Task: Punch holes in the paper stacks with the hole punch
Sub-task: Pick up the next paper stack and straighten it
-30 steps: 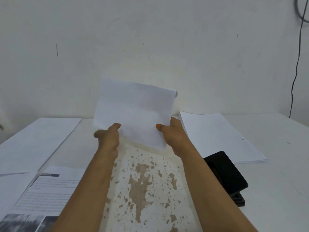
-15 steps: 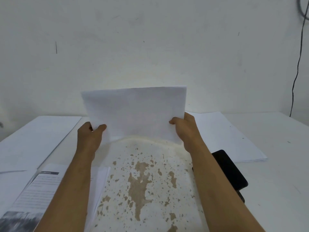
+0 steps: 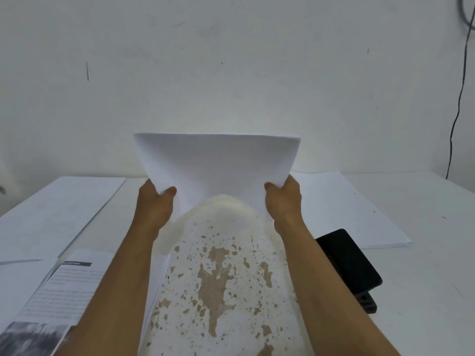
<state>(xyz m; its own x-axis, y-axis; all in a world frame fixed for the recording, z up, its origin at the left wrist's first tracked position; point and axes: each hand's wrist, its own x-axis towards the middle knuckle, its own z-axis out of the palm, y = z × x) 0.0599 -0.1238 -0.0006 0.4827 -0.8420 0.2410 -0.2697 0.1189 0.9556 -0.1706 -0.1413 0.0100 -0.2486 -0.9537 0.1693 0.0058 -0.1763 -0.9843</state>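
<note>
Blank white paper stack (image 3: 216, 163) (bowed between both hands) stands upright.

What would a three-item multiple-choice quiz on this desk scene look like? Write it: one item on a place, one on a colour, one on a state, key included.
1. Where does the hole punch lie?
A. by the right forearm
B. on the left papers
C. against the wall

2. What colour is the hole punch?
A. red
B. black
C. silver

3. How is the paper stack held?
A. flat on the table
B. in one hand
C. upright, in both hands

Key: A, it lies on the table beside the right forearm; B, its body is black; C, left hand and right hand grip its lower corners.
</note>
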